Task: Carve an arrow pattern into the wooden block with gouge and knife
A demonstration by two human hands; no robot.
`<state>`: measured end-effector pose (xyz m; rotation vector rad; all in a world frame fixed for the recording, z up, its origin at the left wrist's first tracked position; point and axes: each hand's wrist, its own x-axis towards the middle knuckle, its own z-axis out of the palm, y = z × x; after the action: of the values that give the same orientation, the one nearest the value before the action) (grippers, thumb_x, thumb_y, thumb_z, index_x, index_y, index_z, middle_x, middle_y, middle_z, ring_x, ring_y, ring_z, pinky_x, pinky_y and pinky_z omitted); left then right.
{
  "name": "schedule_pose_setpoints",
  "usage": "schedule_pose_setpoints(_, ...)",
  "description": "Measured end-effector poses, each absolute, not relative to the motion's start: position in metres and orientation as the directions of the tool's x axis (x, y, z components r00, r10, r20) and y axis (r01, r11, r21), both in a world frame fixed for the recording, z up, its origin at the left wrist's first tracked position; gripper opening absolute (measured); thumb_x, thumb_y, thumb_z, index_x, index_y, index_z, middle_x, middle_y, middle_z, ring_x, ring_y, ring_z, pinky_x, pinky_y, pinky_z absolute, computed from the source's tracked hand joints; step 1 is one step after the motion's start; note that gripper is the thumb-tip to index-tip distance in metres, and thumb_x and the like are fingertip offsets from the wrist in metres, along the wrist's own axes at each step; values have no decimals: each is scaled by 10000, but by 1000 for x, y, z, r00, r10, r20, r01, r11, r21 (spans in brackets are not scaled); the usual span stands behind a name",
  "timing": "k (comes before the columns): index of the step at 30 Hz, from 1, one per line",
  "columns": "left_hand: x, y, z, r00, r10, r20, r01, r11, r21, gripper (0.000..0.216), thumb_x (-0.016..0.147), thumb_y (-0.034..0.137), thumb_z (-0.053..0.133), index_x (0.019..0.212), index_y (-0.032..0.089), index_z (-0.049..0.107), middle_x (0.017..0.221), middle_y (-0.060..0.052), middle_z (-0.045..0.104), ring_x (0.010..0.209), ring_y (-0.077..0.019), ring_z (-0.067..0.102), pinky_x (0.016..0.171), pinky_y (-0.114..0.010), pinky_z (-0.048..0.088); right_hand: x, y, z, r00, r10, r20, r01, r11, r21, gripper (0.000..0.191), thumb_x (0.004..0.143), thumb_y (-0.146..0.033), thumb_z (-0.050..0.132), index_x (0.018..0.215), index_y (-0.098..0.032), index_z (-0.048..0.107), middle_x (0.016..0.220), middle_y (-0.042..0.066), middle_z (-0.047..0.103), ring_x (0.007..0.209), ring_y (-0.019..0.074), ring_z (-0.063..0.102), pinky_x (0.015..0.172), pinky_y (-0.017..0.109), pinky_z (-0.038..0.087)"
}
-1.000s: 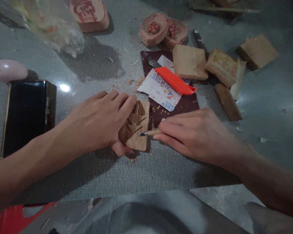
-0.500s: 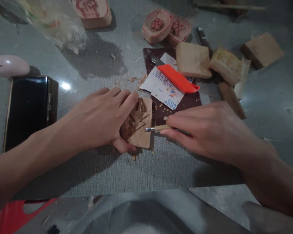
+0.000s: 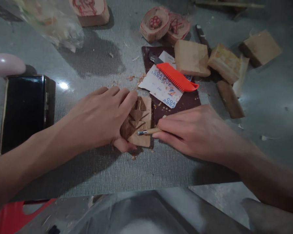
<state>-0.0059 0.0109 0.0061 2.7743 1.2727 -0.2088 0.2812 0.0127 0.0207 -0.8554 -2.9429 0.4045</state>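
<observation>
A small wooden block [image 3: 143,140] with a carved zigzag relief lies flat on the table. My left hand [image 3: 112,117] grips its left side, fingers along the far edge and thumb at the near edge, covering part of the carving. In my right hand [image 3: 188,133] is a carving chisel [image 3: 151,131] with a slim wooden handle, pinched between thumb and fingers. Its metal tip points left and lies over the lower part of the block; whether it touches the wood I cannot tell. Wood shavings are scattered around the block.
Beyond the block, an orange utility knife [image 3: 177,78] rests on abrasive paper [image 3: 158,86]. Wooden blocks [image 3: 191,58] and round carved pieces [image 3: 155,24] lie farther back. At left are a black phone [image 3: 23,110], a pink rounded object [image 3: 7,65] and a plastic bag [image 3: 53,26].
My right hand has moved left with the chisel, bringing its tip from the block's right edge farther over the wood. My left hand keeps its hold on the block.
</observation>
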Motion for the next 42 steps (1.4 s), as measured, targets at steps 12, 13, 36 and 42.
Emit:
schedule_pose_setpoints(12, -4, 8, 14, 637, 739, -222, 759, -651, 11, 978, 932, 871, 798, 1462, 68, 621, 1328, -256, 784, 1223, -488, 774, 1052, -541, 582, 284, 12, 24, -807, 587, -63, 585, 781, -220, 528, 1275, -495, 484, 860, -231, 678, 696, 1, 648, 629, 179, 555, 638, 375, 225)
schedule_pose_setpoints(13, -4, 8, 15, 631, 741, -230, 761, -649, 0, 997, 926, 881, 802, 1467, 62, 621, 1314, -256, 785, 1208, -487, 774, 1043, -540, 582, 284, 11, 23, -805, 590, -62, 588, 779, -218, 528, 1275, -496, 480, 868, -229, 687, 701, 1, 654, 626, 177, 552, 634, 373, 219)
schedule_pose_setpoints(36, -12, 11, 11, 631, 743, -223, 762, -648, -3, 969, 883, 938, 742, 1421, 150, 571, 1289, -199, 770, 1200, -450, 761, 1038, -519, 579, 283, 22, 15, -868, 494, 40, 478, 856, -198, 471, 1285, -464, 509, 950, -217, 729, 806, 7, 730, 699, 189, 615, 645, 382, 254)
schedule_pose_setpoints(42, -14, 14, 1, 625, 757, -188, 777, -625, 68, 1070, 858, 1065, 584, 1403, 145, 631, 1284, -194, 771, 1189, -462, 752, 1061, -530, 561, 285, 22, 22, -818, 575, 10, 559, 800, -217, 488, 1254, -476, 533, 852, -243, 682, 674, 0, 640, 655, 198, 573, 652, 385, 262)
